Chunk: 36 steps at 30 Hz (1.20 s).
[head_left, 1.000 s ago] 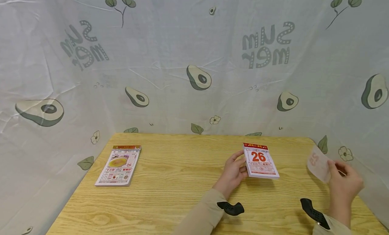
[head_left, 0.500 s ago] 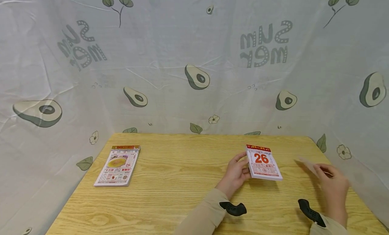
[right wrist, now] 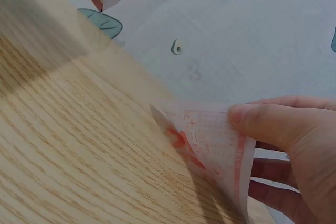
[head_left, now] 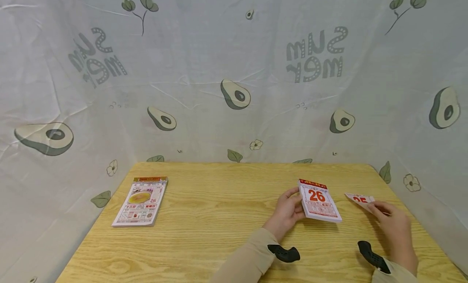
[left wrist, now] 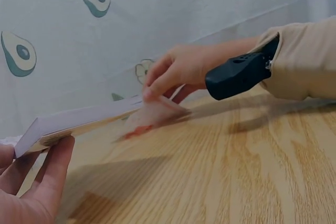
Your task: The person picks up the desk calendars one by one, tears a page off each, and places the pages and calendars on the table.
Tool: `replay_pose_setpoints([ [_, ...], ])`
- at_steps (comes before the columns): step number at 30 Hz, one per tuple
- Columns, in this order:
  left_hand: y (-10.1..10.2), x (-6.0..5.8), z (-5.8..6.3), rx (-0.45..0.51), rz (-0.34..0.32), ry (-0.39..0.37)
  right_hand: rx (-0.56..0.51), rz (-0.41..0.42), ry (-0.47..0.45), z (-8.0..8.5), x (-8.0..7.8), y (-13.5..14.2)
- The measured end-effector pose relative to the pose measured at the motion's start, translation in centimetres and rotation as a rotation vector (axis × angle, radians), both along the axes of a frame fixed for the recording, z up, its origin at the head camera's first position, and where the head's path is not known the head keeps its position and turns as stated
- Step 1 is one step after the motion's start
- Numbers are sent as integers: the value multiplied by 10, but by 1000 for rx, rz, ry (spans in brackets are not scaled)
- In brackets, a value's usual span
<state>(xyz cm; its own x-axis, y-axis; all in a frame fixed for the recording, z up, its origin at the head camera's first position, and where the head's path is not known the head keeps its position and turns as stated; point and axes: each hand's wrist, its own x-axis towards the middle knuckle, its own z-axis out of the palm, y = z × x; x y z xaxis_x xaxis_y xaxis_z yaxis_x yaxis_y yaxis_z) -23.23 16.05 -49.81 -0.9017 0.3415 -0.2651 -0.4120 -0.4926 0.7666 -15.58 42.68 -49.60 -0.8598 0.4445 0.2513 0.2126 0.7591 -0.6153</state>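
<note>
My left hand (head_left: 287, 212) grips the left edge of a tear-off calendar (head_left: 319, 201) with a red header and a big red 26. The left wrist view shows its fingers under the pad (left wrist: 79, 121), which is tilted and raised over its shadow. To the right, my right hand (head_left: 395, 226) pinches a loose calendar page (head_left: 360, 199) printed with a red 25. In the right wrist view the thin page (right wrist: 210, 150) hangs bent from thumb and fingers, its far corner low over the wood.
A second tear-off calendar (head_left: 140, 203), with a food picture and a small 26, lies at the left of the wooden table (head_left: 204, 230). A pale curtain (head_left: 197, 59) printed with avocados hangs behind and along both sides.
My right hand has brought the torn page left and lower, toward the table, turning its printed side into view. My left hand and the calendar have shifted slightly right and down in the view.
</note>
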Motion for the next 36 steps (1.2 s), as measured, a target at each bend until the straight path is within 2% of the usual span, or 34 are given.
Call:
replay_pose_setpoints([
  [12,5,5,1,-50,27,-22,91,184,-114,-1,-2,-3],
  [25,16,2,1,-67,29,-45,81,239,-223,-4,-8,-7],
  [36,26,-1,-4,-101,61,-46,93,330,-318,-4,-12,-3],
])
